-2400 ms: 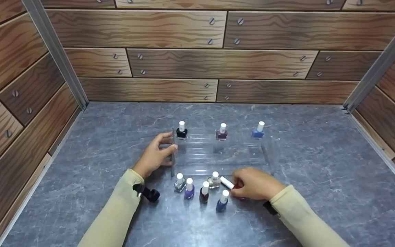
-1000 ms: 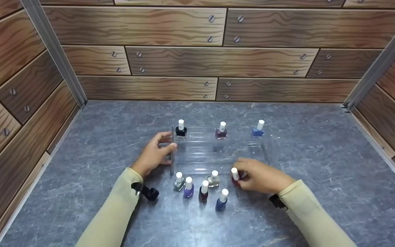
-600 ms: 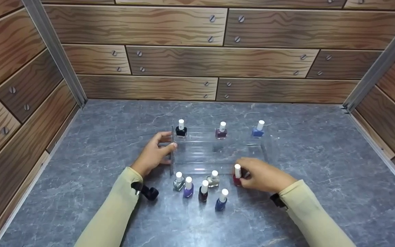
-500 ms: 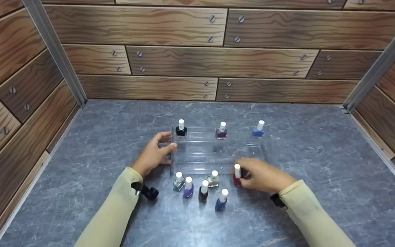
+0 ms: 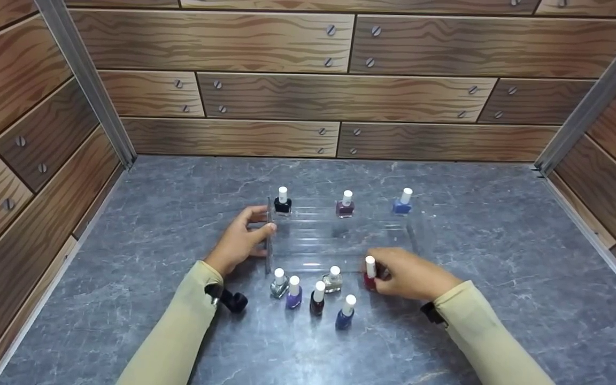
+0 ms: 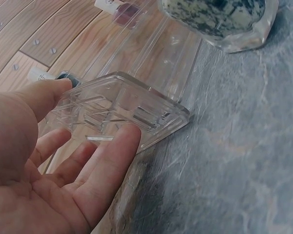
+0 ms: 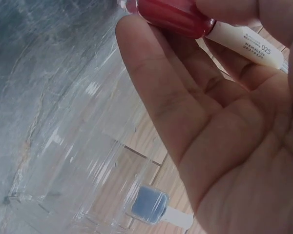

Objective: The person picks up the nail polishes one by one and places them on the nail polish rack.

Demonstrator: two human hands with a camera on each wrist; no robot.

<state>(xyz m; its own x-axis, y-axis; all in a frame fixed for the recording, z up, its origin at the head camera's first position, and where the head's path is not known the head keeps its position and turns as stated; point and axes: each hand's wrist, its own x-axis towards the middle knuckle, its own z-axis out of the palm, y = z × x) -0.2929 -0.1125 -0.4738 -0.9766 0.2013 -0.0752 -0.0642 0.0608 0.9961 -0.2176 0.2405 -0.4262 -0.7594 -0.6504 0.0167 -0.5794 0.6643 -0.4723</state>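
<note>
A clear tiered display rack (image 5: pixel 313 262) stands on the table. My left hand (image 5: pixel 239 238) rests loosely against its left side panel (image 6: pixel 136 109), the thumb at the panel's edge. My right hand (image 5: pixel 407 272) pinches a red nail polish bottle (image 5: pixel 370 280) upright near the rack's front right; its white cap (image 7: pixel 249 44) reads 025. On the top tier stand a black bottle (image 5: pixel 283 205), a plum bottle (image 5: pixel 345 208) and a blue bottle (image 5: pixel 402 206), all white-capped.
Before the rack stand a glitter bottle (image 5: pixel 279 286), a purple bottle (image 5: pixel 294 298), a dark red bottle (image 5: pixel 317 305), a clear shimmer bottle (image 5: pixel 332 281) and a dark blue bottle (image 5: pixel 345 319). Wood-print walls (image 5: pixel 276 96) enclose the grey marbled table (image 5: pixel 179 182).
My right hand has turned the red nail polish bottle from lying tilted to upright and shifted it slightly toward the rack. My left hand stays at the rack's side.
</note>
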